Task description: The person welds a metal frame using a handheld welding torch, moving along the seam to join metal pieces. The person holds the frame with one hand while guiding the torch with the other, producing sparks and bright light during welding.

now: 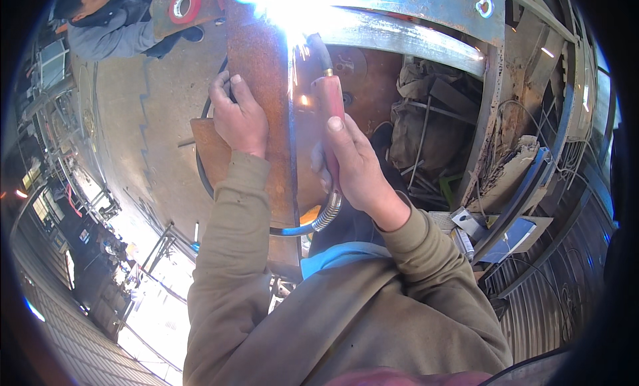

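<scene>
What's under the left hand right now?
Around the left hand, a long rusty strip shows on its right and a rusty plate lower left. The hand hides what lies directly beneath; contact can't be told.

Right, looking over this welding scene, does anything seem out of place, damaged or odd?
Yes. The right hand holds the torch without a glove, odd so near the bright arc and its sparks; the left hand, by the rusty plate, is bare too. At right, a pale slab has a ragged edge, perhaps damaged.
</scene>
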`<state>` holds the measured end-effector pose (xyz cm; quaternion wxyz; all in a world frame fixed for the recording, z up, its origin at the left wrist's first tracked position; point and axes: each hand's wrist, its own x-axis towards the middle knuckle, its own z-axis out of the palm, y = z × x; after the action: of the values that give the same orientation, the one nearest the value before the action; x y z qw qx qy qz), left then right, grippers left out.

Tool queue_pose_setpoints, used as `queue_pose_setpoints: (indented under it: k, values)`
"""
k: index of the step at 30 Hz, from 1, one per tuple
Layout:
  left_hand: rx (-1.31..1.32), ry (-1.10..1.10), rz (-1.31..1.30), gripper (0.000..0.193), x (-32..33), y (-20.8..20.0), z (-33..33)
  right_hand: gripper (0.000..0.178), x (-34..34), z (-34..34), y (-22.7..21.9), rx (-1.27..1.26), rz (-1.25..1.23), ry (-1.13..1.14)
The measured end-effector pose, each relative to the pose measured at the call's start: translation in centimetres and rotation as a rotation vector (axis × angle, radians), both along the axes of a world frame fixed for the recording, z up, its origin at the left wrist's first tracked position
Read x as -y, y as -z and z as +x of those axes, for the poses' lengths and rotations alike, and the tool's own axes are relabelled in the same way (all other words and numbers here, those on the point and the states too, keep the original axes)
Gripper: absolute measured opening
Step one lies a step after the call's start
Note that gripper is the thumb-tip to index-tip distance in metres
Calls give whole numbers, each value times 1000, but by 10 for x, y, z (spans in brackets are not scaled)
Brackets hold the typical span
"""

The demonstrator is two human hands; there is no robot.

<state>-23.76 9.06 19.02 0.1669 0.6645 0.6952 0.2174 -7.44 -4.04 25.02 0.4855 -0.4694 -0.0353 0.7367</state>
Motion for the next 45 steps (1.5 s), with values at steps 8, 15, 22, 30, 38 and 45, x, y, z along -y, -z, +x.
queue_pose_setpoints:
  k: [8,15,22,30,38,45]
  values:
    - [53,-13,-3,43,-1,0,2,60,-2,-1,-3,28,5,-3]
    - [34,3,7,41,0,1,0,62,0,-3,-5,38,-2,-7]
    - [31,-15,-5,42,-2,0,0,60,-1,-5,-6,55,11,-2]
    - [127,88,31,45,-6,-4,-1,62,1,-7,-9,42,-5,39]
    - [584,716,21,44,-118,-26,77,62,1,-6,-13,78,0,12]
    - [216,877,-79,51,-174,-11,89,55,-7,-5,-11,27,-4,50]
